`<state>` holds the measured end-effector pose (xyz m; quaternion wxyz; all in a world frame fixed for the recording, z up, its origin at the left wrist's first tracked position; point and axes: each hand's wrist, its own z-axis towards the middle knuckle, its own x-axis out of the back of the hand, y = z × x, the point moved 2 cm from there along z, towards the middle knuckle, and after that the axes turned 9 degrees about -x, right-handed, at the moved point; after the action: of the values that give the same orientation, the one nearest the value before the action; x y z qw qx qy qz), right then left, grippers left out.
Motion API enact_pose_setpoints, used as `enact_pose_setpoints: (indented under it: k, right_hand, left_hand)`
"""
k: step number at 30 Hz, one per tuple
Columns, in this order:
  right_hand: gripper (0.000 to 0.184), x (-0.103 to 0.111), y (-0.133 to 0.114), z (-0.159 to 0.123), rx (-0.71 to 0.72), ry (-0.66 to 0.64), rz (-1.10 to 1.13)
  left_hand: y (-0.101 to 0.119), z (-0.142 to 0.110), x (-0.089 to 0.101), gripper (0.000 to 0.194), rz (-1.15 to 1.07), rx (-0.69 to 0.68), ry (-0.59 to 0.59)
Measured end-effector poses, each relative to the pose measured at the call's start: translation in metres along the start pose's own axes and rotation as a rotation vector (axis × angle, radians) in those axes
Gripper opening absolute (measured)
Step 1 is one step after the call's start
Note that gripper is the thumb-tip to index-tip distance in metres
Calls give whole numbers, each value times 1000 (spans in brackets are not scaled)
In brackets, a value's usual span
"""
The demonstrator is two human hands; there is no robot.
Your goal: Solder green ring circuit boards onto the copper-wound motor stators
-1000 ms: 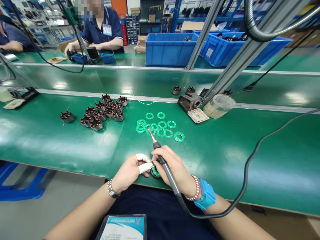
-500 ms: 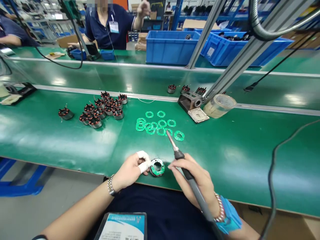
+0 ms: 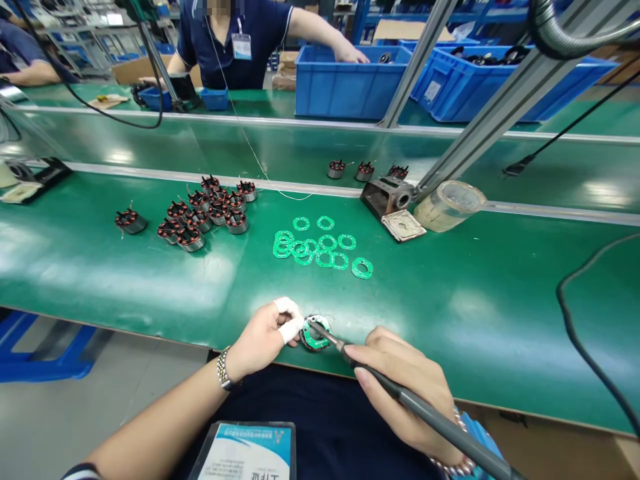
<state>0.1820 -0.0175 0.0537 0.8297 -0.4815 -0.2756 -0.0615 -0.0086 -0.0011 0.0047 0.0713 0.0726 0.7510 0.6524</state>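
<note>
My left hand (image 3: 273, 331), with white covers on thumb and finger, pinches the left edge of a motor stator (image 3: 316, 341) topped by a green ring-shaped circuit board. The stator sits near the table's front edge. In my right hand (image 3: 407, 387) is a soldering iron (image 3: 373, 370), gripped like a pen. Its metal tip lies over the board's ring, close to my left fingertips; whether it touches is hard to tell. Beyond the hands, several loose green ring boards (image 3: 362, 268) lie on the table. A cluster of stators (image 3: 190, 237) with copper windings stands to the left.
A soldering iron stand (image 3: 387, 197) with a pale sponge (image 3: 403, 225) is beside a cloudy tub (image 3: 450, 205). A metal post (image 3: 470, 120) rises behind them. The iron's cable (image 3: 575, 333) hangs at right. Across the bench, a person reaches into a blue bin (image 3: 345, 87).
My right hand has lowered and turned the soldering iron, bringing its tip from above the loose boards onto the stator's board. The left hand keeps its place. The person opposite has reached into the bin.
</note>
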Motion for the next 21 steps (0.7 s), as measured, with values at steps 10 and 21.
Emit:
enact_pose_setpoints:
  k: [10, 21]
  right_hand:
    - [27, -2, -2, 0, 21, -37, -16]
    - [28, -3, -2, 0, 37, -48, -13]
  left_hand:
    - [-1, -1, 0, 17, 10, -18, 2]
    - [0, -1, 0, 14, 39, -23, -3]
